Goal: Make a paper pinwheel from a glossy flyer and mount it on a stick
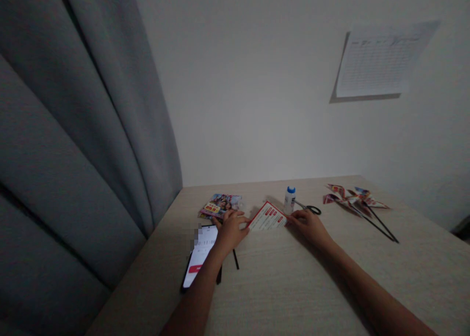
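A folded sheet of printed paper [269, 217], white with red edges and red labels, forms a triangle between my two hands. My left hand [232, 230] grips its left corner, fingers bent. At its right corner, my right hand [307, 222] pinches the paper between thumb and fingers. Just behind the right hand stands a glue bottle [290, 200] with a blue cap, upright. Scissors [313, 209] with black handles lie beside the bottle. Beyond my left hand is a stack of colourful printed flyers [219, 205], partly covered by the fingers.
A phone [200, 253] with a lit timer screen lies under my left forearm, next to dark sticks [235, 259]. Paper pinwheels [354, 197] on black sticks lie at the right. A grey curtain [91, 130] hangs at left; a lined sheet [378, 62] is on the wall.
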